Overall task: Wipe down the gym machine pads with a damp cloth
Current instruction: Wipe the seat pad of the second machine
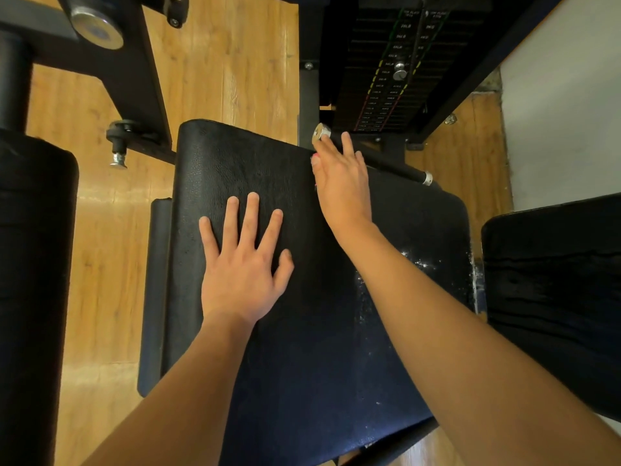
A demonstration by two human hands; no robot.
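Left hand (242,264) lies flat, fingers spread wide, on the black seat pad (302,364), while right hand (341,183) rests straight-fingered at that pad's far edge, gripping nothing.

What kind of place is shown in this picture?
Most likely a gym. A weight stack with a selector pin stands beyond a black padded seat, and a thick roller pad is at the picture's left edge.

Open seat pad (302,348) near side, handle bar (396,165) across far edge, roller pad (33,264) crowding left
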